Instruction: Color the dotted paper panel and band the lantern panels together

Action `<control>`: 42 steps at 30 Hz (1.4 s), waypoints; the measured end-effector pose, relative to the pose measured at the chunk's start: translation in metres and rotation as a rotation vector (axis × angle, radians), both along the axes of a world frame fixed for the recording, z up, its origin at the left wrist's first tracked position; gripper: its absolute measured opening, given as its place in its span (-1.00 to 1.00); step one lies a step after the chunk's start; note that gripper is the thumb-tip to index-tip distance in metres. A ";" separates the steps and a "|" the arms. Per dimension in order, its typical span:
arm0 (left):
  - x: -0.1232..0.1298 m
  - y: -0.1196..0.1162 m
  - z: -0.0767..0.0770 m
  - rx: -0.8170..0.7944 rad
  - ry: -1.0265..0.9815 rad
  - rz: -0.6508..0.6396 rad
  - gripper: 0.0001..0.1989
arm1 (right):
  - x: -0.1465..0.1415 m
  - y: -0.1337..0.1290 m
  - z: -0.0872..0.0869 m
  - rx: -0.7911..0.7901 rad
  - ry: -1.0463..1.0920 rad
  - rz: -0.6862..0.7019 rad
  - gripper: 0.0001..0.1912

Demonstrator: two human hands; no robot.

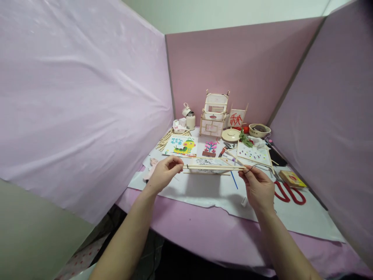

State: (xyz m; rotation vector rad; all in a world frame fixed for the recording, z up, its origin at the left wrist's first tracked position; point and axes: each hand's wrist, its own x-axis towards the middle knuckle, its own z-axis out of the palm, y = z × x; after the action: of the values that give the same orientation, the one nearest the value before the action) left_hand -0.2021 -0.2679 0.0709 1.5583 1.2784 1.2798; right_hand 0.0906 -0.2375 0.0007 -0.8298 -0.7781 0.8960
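Two thin wooden sticks (215,167) run level across the middle, side by side, raised over the table. My left hand (164,173) pinches their left end between thumb and fingers. At the right end, my right hand (258,187) closes on the sticks, where a dark cord (253,167) loops by the fingertips. Another dark tie (188,166) wraps the sticks near my left hand. Behind and below them shows a white sheet with black brush marks (206,161), set among more sticks; part of it is hidden by the held pair.
Red-handled scissors (294,193) and a yellow box (292,179) lie at right. Further back stand a stick-and-paper lantern frame (214,114), a cream jar (190,121), a bowl (259,131) and a caterpillar picture (180,145). Pink walls enclose the table on three sides.
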 end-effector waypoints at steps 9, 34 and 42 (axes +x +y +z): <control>0.000 0.003 0.006 -0.013 0.184 -0.067 -0.86 | 0.000 0.003 0.002 -0.014 0.018 0.062 -0.74; 0.008 0.013 0.011 -0.050 0.140 0.023 -0.84 | 0.005 0.022 0.013 -0.047 0.070 0.150 -0.69; 0.014 0.014 0.005 -0.068 -0.070 0.001 -0.75 | 0.007 0.027 0.013 -0.042 0.057 0.166 -0.69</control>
State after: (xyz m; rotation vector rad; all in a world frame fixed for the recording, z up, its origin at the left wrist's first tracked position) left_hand -0.1881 -0.2540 0.0760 1.4529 1.2654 1.2677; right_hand 0.0979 -0.2108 0.0134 -0.7808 -0.7887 1.0818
